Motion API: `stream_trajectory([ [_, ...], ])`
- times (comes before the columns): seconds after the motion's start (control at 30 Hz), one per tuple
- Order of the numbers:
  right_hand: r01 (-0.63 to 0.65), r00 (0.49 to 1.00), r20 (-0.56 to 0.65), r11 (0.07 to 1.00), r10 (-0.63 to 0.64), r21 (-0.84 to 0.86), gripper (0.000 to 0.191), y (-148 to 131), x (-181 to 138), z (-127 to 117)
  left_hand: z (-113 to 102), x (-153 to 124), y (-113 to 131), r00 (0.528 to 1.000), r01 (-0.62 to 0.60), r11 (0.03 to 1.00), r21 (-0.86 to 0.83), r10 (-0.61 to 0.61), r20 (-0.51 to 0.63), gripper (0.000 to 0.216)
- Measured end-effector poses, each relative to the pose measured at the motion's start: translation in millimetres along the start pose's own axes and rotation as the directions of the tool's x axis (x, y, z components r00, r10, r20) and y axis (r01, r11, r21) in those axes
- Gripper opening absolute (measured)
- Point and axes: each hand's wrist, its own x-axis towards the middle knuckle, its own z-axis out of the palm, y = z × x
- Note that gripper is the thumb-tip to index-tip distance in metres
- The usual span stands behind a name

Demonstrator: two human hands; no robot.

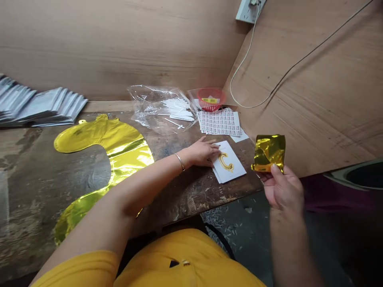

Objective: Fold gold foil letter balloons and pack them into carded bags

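My right hand (283, 189) is closed on a folded gold foil balloon (268, 152), held up off the table's right edge. My left hand (203, 151) reaches across the table, its fingers resting on a small stack of white packets (231, 165) printed with a gold letter C. A bracelet sits on that wrist. A large flat gold foil balloon (116, 147) lies spread on the worn wooden table (185, 191) to the left.
A clear plastic bag with white straws (167, 107), sheets of printed labels (220, 121) and a red basket (212, 99) lie at the back. Stacks of white packets (38, 105) sit far left. A white cable (242, 63) hangs from a wall socket (248, 10).
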Motion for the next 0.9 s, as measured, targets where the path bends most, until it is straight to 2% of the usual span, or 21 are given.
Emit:
stream_trajectory([
  [0.1,-0.036,0.999,-0.023,0.999,0.035,-0.015,0.017,3,-10,-16,7,11,-3,0.997,0.039,0.989,-0.142,-0.048,-0.066,0.024],
  [0.17,-0.057,0.998,-0.041,0.998,0.057,-0.009,0.018,0,-14,-20,7,7,1,0.985,0.079,0.981,-0.177,-0.104,-0.134,0.025],
  [0.23,-0.054,0.997,-0.058,0.999,0.054,0.008,0.020,-9,-17,-18,1,-7,10,0.943,0.118,0.956,-0.267,-0.192,-0.273,0.035],
  [0.27,-0.045,0.997,-0.056,0.999,0.046,0.017,0.020,-14,-18,-14,-4,-20,15,0.891,0.136,0.930,-0.340,-0.265,-0.368,0.037],
  [0.33,-0.034,0.999,-0.027,0.999,0.035,0.030,0.021,-23,-21,0,-16,-57,26,0.726,0.167,0.852,-0.496,-0.447,-0.523,0.033],
  [0.37,-0.051,0.999,0.012,0.998,0.050,0.030,0.021,-25,-24,11,-22,-81,31,0.641,0.198,0.811,-0.550,-0.532,-0.554,0.031],
  [0.43,-0.143,0.976,0.167,0.990,0.141,0.000,0.023,-23,-35,42,-30,-135,39,0.525,0.300,0.720,-0.625,-0.672,-0.522,0.032],
  [0.47,-0.207,0.938,0.277,0.978,0.209,-0.035,0.024,-18,-43,60,-33,-162,42,0.482,0.365,0.673,-0.643,-0.728,-0.488,0.033],
  [0.5,-0.274,0.872,0.398,0.958,0.285,-0.087,0.024,-11,-53,80,-33,-189,45,0.437,0.433,0.622,-0.652,-0.778,-0.452,0.033],
  [0.57,-0.367,0.682,0.600,0.906,0.418,-0.213,0.024,8,-75,121,-29,-234,49,0.339,0.545,0.527,-0.652,-0.850,-0.404,0.034],
  [0.63,-0.413,0.500,0.696,0.848,0.515,-0.332,0.023,29,-97,157,-22,-266,50,0.252,0.610,0.454,-0.649,-0.888,-0.384,0.035],
  [0.67,-0.427,0.437,0.706,0.820,0.557,-0.382,0.021,38,-105,171,-18,-278,51,0.217,0.627,0.427,-0.651,-0.899,-0.380,0.035],
  [0.7,-0.437,0.402,0.698,0.794,0.593,-0.423,0.018,47,-112,182,-15,-286,50,0.193,0.636,0.411,-0.654,-0.904,-0.381,0.036],
  [0.73,-0.446,0.389,0.677,0.771,0.625,-0.455,0.014,53,-116,191,-12,-292,50,0.179,0.643,0.398,-0.654,-0.909,-0.377,0.037],
  [0.8,-0.454,0.400,0.622,0.735,0.674,-0.504,0.007,62,-120,202,-6,-298,50,0.178,0.670,0.378,-0.639,-0.917,-0.356,0.041],
  [0.83,-0.453,0.413,0.596,0.723,0.689,-0.521,0.005,64,-120,205,-4,-299,51,0.201,0.685,0.383,-0.620,-0.917,-0.345,0.041],
  [0.9,-0.455,0.424,0.563,0.705,0.709,-0.544,0.004,65,-120,209,1,-299,53,0.291,0.685,0.445,-0.576,-0.893,-0.344,0.038],
])
